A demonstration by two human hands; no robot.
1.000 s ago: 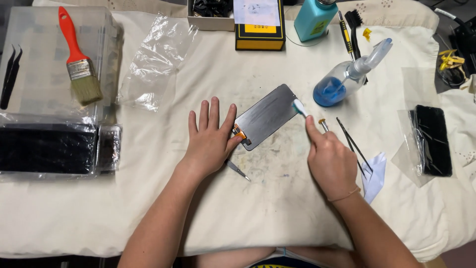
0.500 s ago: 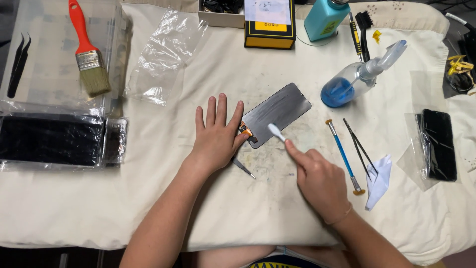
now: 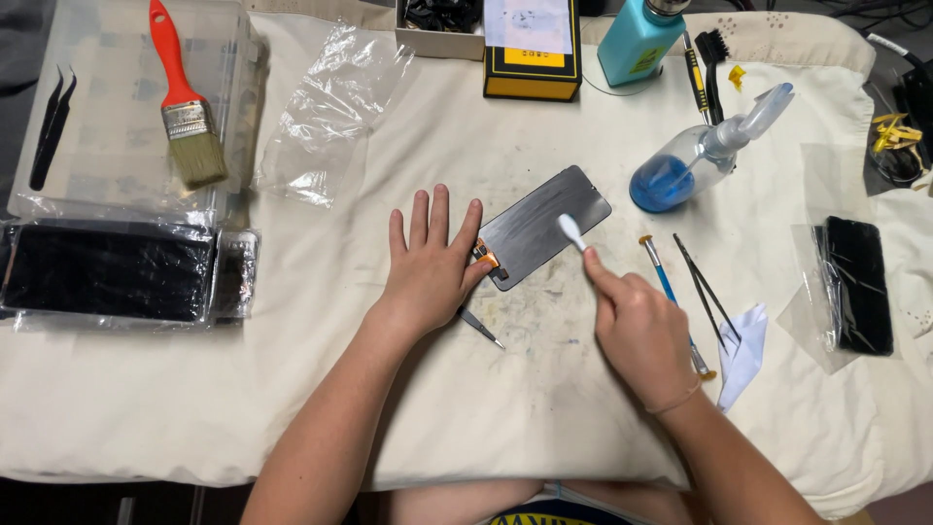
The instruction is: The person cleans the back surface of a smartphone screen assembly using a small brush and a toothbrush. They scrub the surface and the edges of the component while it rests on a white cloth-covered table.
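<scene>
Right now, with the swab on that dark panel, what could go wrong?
The left hand pins only one end of the dark panel, beside its orange connector tab; pressure there might bend it. The right hand presses the white-tipped tool near the free end, so the panel could pivot. The blue-liquid bottle lies close by the right hand and could be knocked.
</scene>
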